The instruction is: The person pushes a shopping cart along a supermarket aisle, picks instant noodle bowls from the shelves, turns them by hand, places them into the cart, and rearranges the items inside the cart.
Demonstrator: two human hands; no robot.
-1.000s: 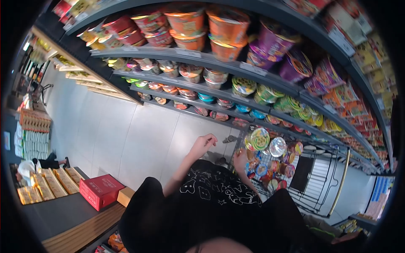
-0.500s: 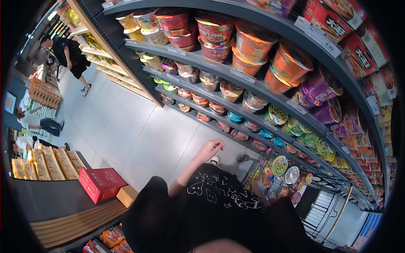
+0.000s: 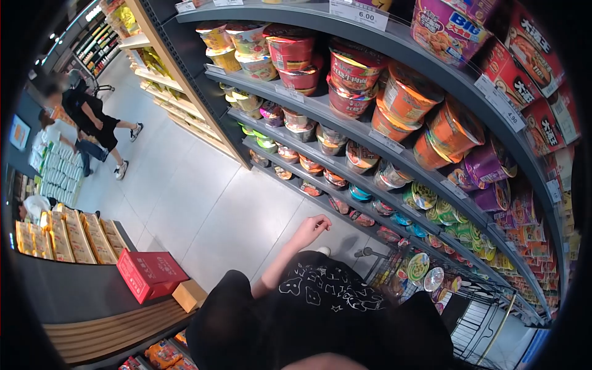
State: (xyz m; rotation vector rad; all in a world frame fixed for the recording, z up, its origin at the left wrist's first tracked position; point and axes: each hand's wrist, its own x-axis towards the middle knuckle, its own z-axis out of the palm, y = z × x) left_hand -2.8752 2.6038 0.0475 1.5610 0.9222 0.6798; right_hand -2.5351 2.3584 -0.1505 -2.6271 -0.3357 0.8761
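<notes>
My left hand (image 3: 311, 232) hangs over the floor in front of my body, its fingers loosely bent and nothing seen in it. The lower shelves of cup noodles are nearest to it. On my right side the arm reaches down by a wire shopping cart (image 3: 478, 330). The right hand is lost in shadow between my sleeve and the cart, so its grip does not show. Inside the cart lie several packed foods, among them a green-lidded noodle bowl (image 3: 418, 266) and a silver-lidded bowl (image 3: 433, 279).
Curved shelves of noodle bowls (image 3: 351, 77) run along the right. A red box (image 3: 151, 274) and a small brown carton (image 3: 189, 296) rest on a display counter at left. Pale tiled floor (image 3: 209, 203) leads ahead. A person in black (image 3: 92, 117) walks in the aisle.
The shelves have shifted right and slightly down in view. The person in black has come nearer. My left hand stays in front, still loosely bent; my right hand has become darker and harder to see.
</notes>
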